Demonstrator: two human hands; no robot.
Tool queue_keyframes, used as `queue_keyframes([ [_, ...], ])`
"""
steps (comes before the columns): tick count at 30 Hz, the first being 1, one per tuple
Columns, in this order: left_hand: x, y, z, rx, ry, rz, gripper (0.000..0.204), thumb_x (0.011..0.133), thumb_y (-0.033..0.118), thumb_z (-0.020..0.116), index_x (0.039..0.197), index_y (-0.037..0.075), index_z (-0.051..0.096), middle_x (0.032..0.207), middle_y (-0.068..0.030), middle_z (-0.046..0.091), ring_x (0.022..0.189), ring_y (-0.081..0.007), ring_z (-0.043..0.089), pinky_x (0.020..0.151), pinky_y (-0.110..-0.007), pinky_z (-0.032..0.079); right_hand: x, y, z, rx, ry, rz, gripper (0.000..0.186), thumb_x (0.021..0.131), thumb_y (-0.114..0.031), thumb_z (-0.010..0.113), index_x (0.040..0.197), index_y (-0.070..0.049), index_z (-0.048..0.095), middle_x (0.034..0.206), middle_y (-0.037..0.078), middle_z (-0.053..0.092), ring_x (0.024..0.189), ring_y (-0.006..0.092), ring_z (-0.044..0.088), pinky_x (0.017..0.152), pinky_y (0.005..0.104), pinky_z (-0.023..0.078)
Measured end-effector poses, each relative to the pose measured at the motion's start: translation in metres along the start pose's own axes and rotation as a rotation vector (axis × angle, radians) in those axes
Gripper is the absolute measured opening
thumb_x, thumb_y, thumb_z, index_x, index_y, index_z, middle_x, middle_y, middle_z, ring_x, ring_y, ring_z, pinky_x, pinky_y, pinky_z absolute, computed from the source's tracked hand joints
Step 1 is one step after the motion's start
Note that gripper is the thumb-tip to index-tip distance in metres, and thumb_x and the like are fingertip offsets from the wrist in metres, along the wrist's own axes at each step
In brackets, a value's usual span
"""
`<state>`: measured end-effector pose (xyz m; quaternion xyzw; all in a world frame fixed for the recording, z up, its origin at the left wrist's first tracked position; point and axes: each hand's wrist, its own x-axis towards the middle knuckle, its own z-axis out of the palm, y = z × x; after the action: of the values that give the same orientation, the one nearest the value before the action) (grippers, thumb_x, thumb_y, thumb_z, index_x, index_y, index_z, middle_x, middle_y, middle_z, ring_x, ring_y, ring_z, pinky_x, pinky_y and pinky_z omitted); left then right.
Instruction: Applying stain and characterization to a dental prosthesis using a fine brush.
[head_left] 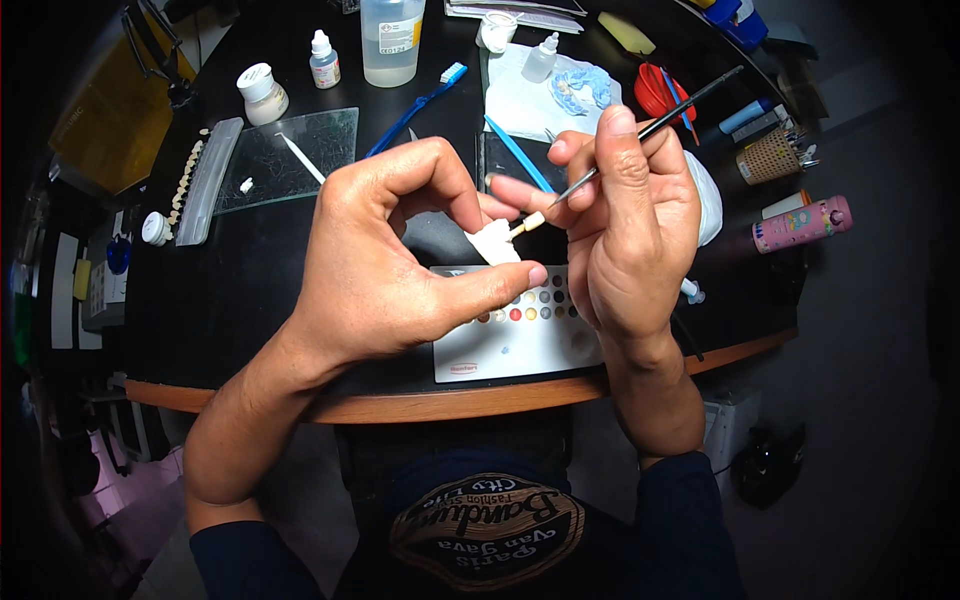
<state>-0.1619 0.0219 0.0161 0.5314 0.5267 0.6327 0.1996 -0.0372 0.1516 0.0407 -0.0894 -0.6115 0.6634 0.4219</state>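
My left hand [375,255] pinches a small off-white, irregular piece [494,243] between thumb and bent fingers, over the middle of the desk. At the piece's right edge is a tiny tooth-coloured tab [533,221] on a short yellowish stem; I cannot tell which hand bears it. My right hand [635,225], palm partly turned up, grips a slim dark-handled brush-like tool [690,105]. Its thin tip points down left, close to the tab. Below both hands lies a white card [458,345] with rows of small coloured round spots, partly covered by the fingers.
A glass plate [320,150] and a row of tooth-shaped samples [187,178] lie left. Behind stand a jar [262,95], a dropper bottle [323,62] and a large clear bottle [390,45]. A blue toothbrush [420,105] lies near white tissue [510,90]. Right is a pink bottle [803,224].
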Motion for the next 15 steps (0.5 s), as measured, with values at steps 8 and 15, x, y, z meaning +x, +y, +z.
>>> queue_keyframes([
  [8,0.001,0.0,-0.007,-0.012,0.045,0.04,0.033,0.073,-0.008,0.086,0.084,0.005,0.058,0.086,-0.0067,0.067,0.101,-0.0198,0.072,0.097,-0.036,0.056,-0.036,-0.016,-0.05,-0.222,0.154,-0.256,0.014,0.105,-0.012,0.059,0.098,0.001,0.058,0.079,0.006,0.06,0.067,0.0062,0.055,0.064,0.0199,0.045],
  [15,-0.001,0.003,-0.001,-0.005,0.021,-0.029,0.032,0.074,-0.005,0.086,0.086,0.005,0.059,0.086,-0.0049,0.066,0.105,-0.0212,0.071,0.1,-0.036,0.054,-0.118,-0.002,-0.087,-0.504,0.17,-0.064,0.007,0.095,0.001,0.067,0.094,0.004,0.061,0.088,0.009,0.059,0.078,0.0115,0.056,0.068,0.0251,0.045],
])
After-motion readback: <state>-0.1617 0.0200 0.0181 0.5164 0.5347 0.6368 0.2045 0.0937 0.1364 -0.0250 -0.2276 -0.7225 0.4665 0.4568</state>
